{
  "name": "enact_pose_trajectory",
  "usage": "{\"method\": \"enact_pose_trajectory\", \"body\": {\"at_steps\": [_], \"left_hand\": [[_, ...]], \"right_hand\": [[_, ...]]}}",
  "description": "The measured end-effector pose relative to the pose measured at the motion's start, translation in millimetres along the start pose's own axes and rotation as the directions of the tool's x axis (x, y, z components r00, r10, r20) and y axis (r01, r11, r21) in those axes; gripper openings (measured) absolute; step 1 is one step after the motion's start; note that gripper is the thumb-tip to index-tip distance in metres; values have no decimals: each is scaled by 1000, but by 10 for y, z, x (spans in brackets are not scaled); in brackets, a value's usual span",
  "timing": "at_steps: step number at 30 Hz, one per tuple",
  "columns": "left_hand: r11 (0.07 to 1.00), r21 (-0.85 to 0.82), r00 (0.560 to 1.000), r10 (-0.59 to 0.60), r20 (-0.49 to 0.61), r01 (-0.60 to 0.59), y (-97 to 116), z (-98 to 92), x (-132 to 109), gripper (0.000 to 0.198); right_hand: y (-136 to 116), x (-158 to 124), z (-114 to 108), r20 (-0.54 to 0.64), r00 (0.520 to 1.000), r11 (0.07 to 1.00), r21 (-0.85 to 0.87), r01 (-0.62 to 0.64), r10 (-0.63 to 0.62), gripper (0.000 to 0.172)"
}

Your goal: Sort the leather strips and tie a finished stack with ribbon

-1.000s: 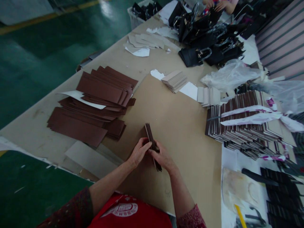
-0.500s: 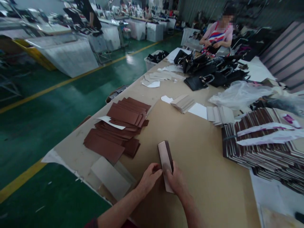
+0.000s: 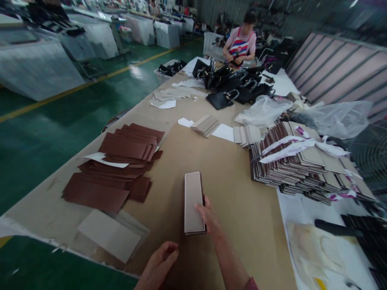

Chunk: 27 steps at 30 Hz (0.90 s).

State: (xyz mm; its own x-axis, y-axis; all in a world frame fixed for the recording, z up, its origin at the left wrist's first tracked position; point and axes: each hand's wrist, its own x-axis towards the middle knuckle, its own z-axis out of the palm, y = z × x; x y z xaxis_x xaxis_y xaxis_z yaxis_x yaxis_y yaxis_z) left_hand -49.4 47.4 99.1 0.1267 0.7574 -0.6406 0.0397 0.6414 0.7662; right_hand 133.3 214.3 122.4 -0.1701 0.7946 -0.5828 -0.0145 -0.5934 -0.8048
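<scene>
One pale-topped, dark-edged rectangular panel stack (image 3: 192, 189) is pointing lengthwise forward, right hand (image 3: 209, 215) gripping it, left hand (image 3: 161, 261) curling loosely, apparently unladen; tan work surface (image 3: 242, 213) is flanking both edges.

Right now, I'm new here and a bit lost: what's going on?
The right hand holds a small stack of long boards, pale side up. The left hand is apart from it, loosely curled, nothing visible in it. Brown strips lie to the left, a tied bundle to the right, black bags farther off near a co-worker.

right hand (image 3: 208, 215) grips pale-topped panel stack (image 3: 192, 191); left hand (image 3: 160, 262) apart.
</scene>
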Motion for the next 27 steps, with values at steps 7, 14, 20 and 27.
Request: {"method": "enact_pose_trajectory", "body": {"at_steps": [7, 14, 20, 27], "left_hand": [[626, 728, 734, 628, -259, -279, 371, -118, 738, 42], [280, 955, 660, 736, -151, -94, 510, -163, 1226, 43], [164, 984, 602, 793, -93, -65, 461, -191, 1286, 46], [121, 990, 549, 833, -63, -70, 415, -222, 1417, 49]], "right_hand": [[-120, 167, -132, -78, 995, 997, 35, 63, -60, 52], [-687, 517, -526, 14, 984, 945, -277, 173, -176, 52], [-1754, 1276, -1031, 260, 958, 680, -680, 273, -124, 59], [-2406, 2449, -1242, 319, 942, 414, -874, 252, 101, 66]]}}
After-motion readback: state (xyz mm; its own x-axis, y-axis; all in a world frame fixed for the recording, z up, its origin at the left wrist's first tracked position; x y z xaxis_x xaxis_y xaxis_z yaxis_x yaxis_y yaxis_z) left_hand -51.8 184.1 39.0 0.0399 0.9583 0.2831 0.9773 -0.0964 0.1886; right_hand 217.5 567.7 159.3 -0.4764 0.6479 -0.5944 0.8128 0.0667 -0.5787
